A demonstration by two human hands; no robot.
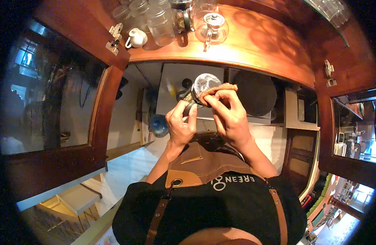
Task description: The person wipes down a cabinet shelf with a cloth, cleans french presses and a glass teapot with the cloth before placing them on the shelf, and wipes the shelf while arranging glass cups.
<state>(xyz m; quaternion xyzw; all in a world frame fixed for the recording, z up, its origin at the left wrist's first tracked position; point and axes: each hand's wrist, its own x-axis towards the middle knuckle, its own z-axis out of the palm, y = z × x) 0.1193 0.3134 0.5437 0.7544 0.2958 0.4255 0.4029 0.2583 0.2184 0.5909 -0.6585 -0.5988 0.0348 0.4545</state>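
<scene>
While the left hand (pixel 182 122) grips its handle (pixel 190 108) and the right hand (pixel 232 116) pinches cloth (pixel 221 88), the glass vessel (pixel 206 82) is beyond both.

A black short-sleeved cloth shirt (pixel 220 208), its white printed lettering (pixel 243 179) at five o'clock, is worn under a brown stitched apron (pixel 220 163) with tan leather corner (pixel 188 178), round metal eyelet (pixel 177 181) at six, and riveted brown straps (pixel 280 212).

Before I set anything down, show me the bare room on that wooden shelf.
The widest bare patch of wooden shelf lies right of the glass teapot, bounded by the front edge and the cabinet's right side. Left of the teapot is crowded: black-handled pot, glass jars, white jug.
</scene>
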